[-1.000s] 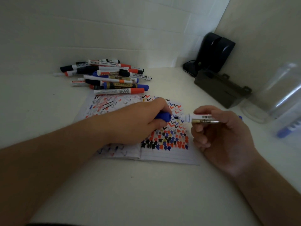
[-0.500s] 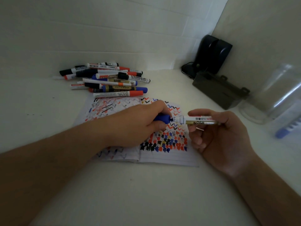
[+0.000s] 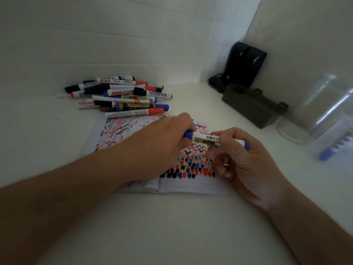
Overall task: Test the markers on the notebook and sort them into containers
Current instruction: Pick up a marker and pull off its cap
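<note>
Left hand [image 3: 162, 142] gripped the cap [image 3: 188, 135], right hand [image 3: 246, 161] the marker [image 3: 210, 140]; a pile [image 3: 122, 98] waited untested.

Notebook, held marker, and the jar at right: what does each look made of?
Notebook: matte ruled paper, printed lines visible. Marker: likely glossy plastic, with a printed label and blue cap. Jar: transparent, the wall shows through with bright streaks; glass or clear plastic, cannot tell.

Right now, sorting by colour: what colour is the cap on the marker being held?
Blue cap, gripped by the left hand; head view.
</note>
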Available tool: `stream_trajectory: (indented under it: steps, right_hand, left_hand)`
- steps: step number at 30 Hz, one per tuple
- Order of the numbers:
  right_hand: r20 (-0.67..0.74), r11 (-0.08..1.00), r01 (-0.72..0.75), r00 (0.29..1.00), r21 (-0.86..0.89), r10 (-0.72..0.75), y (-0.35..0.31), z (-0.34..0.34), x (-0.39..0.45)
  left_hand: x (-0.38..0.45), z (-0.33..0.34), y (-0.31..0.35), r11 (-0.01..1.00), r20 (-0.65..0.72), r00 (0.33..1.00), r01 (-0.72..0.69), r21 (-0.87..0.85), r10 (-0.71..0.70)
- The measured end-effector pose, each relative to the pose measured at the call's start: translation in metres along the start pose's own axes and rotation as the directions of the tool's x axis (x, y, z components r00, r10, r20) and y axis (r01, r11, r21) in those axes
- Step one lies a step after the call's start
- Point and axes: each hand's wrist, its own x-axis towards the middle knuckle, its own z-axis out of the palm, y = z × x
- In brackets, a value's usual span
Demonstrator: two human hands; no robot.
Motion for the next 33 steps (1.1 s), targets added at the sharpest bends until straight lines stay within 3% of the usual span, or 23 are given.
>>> stream_trajectory:
  steps: [4,7,11,15,18,21,24,26,28,30,33]
  right_hand:
    - [0.043,0.998,-0.010,0.999,0.064,0.007,-0.002,0.000,0.000]
    - [0.058,0.994,-0.027,0.998,0.104,0.021,-0.002,-0.004,0.002]
    - [0.040,1.000,0.006,0.999,0.013,-0.006,-0.002,-0.006,0.002]
    - [-0.102,0.998,0.037,0.994,0.057,-0.031,-0.024,-0.022,-0.005]
    - [-0.253,0.990,0.131,0.961,0.052,-0.114,-0.047,-0.053,-0.017]
    - [-0.472,0.968,0.239,0.847,-0.074,-0.245,-0.070,-0.101,-0.031]
    - [-0.689,0.902,0.342,0.588,-0.264,-0.424,-0.103,-0.165,-0.050]
    - [-0.744,0.840,0.332,0.397,-0.429,-0.537,-0.120,-0.206,-0.062]
    - [-0.737,0.796,0.280,0.304,-0.536,-0.604,-0.124,-0.238,-0.066]
    - [-0.718,0.781,0.158,0.319,-0.604,-0.619,-0.114,-0.259,-0.060]
    - [-0.640,0.689,-0.097,0.480,-0.719,-0.600,-0.088,-0.270,-0.044]
  left_hand:
    - [0.009,0.009,0.009,0.989,-0.093,0.996,0.024,0.147,-0.010]
    - [0.010,0.010,0.017,0.986,-0.027,0.998,0.054,0.156,-0.051]
    - [0.006,0.011,0.025,0.987,0.161,0.984,0.057,0.149,-0.081]
    - [0.027,0.004,0.049,0.988,0.282,0.956,0.036,0.149,-0.078]
    - [0.056,0.011,0.089,0.999,0.235,0.971,-0.038,0.023,0.032]
    - [0.091,0.036,0.132,0.985,0.179,0.979,-0.068,-0.161,0.097]
    - [0.113,0.068,0.168,0.918,0.191,0.975,-0.032,-0.396,0.116]
    - [0.118,0.084,0.188,0.881,0.207,0.972,0.003,-0.474,0.108]
    - [0.118,0.096,0.199,0.871,0.214,0.969,-0.003,-0.491,0.124]
    - [0.116,0.104,0.203,0.868,0.224,0.964,-0.010,-0.497,0.140]
    - [0.110,0.109,0.196,0.885,0.231,0.965,-0.007,-0.465,0.128]
